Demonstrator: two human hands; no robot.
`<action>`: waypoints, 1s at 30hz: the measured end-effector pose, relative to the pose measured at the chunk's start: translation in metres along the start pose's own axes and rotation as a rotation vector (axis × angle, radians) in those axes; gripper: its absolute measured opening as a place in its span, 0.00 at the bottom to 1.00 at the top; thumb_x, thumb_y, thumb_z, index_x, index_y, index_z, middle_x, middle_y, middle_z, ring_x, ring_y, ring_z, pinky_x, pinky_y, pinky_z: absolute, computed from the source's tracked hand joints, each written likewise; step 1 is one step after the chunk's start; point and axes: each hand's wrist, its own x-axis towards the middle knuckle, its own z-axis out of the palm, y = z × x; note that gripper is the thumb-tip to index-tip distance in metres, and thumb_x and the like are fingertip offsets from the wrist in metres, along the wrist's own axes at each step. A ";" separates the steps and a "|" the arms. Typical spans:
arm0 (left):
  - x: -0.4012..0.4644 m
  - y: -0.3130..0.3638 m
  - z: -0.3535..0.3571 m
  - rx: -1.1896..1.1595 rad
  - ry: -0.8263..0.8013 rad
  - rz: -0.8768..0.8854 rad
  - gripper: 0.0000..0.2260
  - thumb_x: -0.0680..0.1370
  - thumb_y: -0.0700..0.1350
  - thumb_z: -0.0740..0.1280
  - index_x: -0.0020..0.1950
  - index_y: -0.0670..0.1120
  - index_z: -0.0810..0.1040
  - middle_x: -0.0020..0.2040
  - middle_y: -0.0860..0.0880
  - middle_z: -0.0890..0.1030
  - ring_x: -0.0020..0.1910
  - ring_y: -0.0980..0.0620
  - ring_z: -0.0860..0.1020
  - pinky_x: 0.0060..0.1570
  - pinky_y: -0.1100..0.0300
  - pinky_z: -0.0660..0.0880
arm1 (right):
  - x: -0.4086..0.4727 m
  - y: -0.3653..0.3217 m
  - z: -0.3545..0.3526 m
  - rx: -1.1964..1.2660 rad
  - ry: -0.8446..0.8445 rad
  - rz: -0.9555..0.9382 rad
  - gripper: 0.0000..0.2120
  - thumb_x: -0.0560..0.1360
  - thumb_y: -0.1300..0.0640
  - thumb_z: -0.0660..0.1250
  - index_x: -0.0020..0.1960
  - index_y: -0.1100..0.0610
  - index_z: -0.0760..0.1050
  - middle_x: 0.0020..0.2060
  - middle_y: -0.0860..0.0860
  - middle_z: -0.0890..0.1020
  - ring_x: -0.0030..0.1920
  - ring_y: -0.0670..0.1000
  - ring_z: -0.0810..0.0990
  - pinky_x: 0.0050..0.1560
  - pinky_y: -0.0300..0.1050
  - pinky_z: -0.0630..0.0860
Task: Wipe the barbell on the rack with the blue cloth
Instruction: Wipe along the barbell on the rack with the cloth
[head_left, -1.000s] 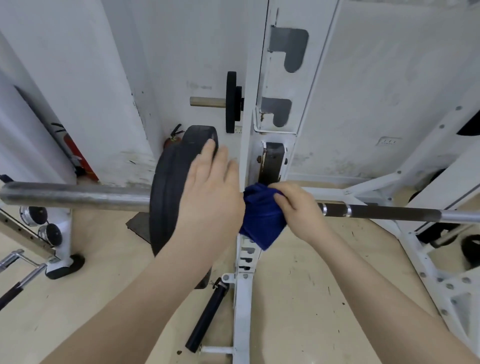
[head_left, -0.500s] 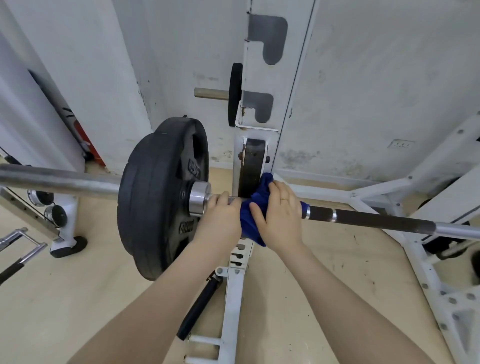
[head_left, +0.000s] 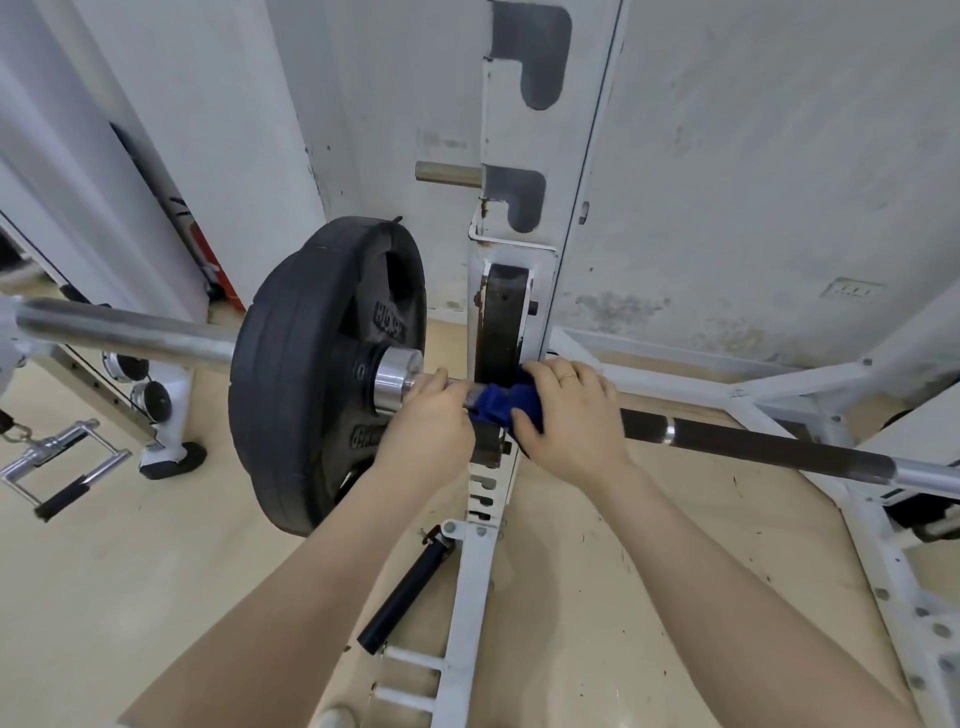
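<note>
From the head camera we can follow the barbell (head_left: 753, 447) only in pieces: its dark shaft runs off the right edge, its bright sleeve leaves the left edge, and the stretch where it crosses the white rack (head_left: 511, 249) lies under our hands and the blue cloth (head_left: 506, 405). Most of that cloth is buried beneath our right hand (head_left: 569, 415), so we see just a bunched fold poking out on its left side and a dark edge below the thumb. We cannot make out how much of the cloth actually wraps the bar. The raised lettering on the black weight plate (head_left: 301, 374) is too blurred for us to read.

The cloth sits on the bar right at the rack's dark cradle, squeezed between our two hands. Our right hand curls over the top of it, fingers bent down the far side and thumb tucked under, gripping cloth and bar together. Our left hand (head_left: 428, 421) closes round the bare shaft just beside the cloth, its knuckles near the shiny collar of the plate.

A loose black-handled bar (head_left: 405, 597) leans on the rack's lower frame, and a chrome cable handle (head_left: 67, 467) hangs at the left
</note>
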 end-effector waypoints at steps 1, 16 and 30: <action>0.001 0.001 0.001 0.003 0.011 -0.009 0.17 0.77 0.37 0.56 0.66 0.44 0.69 0.60 0.46 0.71 0.61 0.48 0.66 0.57 0.53 0.70 | -0.003 0.014 -0.002 -0.036 -0.025 -0.054 0.26 0.68 0.44 0.61 0.64 0.52 0.70 0.59 0.51 0.76 0.58 0.56 0.74 0.57 0.54 0.68; -0.005 0.005 0.013 0.139 -0.090 -0.030 0.20 0.81 0.52 0.50 0.73 0.50 0.58 0.75 0.38 0.54 0.74 0.42 0.49 0.70 0.47 0.57 | -0.011 0.010 -0.001 0.190 0.096 0.142 0.18 0.76 0.43 0.59 0.62 0.51 0.70 0.59 0.49 0.77 0.61 0.52 0.73 0.61 0.48 0.66; 0.000 0.057 0.020 -0.528 -0.159 0.068 0.19 0.73 0.52 0.68 0.60 0.45 0.70 0.45 0.52 0.80 0.45 0.53 0.78 0.46 0.58 0.76 | -0.012 0.007 -0.064 1.381 0.188 0.718 0.14 0.82 0.55 0.53 0.41 0.53 0.73 0.37 0.51 0.78 0.39 0.50 0.75 0.39 0.44 0.72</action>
